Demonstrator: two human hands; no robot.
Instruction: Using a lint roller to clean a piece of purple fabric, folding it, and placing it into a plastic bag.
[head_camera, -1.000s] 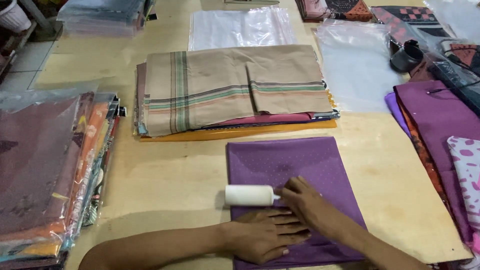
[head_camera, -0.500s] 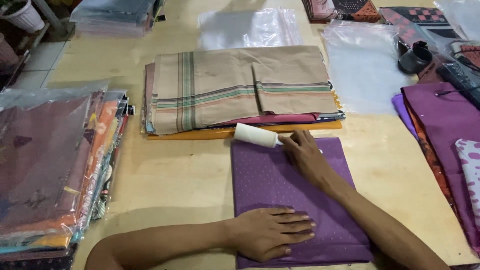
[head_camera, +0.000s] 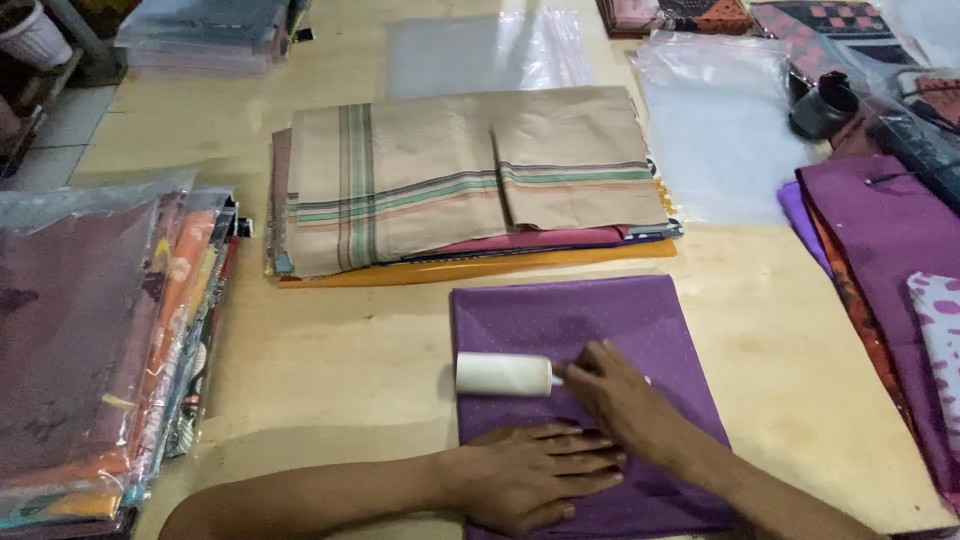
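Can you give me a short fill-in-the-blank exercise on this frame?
1. The right hand holds a white lint ____ on the cloth.
2. The left hand lies flat on the folded ____ cloth.
3. The striped beige cloth tops a stack lying ____ the person than that cloth.

Missing words: roller; purple; farther from

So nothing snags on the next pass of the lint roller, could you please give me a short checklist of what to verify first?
1. Left hand flat on the folded purple cloth, pinning it: ok.
2. Right hand gripping the lint roller by its handle: ok.
3. Roller head lying on the cloth: ok, at its left edge.
4. Cloth free of creases ahead: cannot tell.
5. Striped beige cloth stack apart from the purple cloth: ok.
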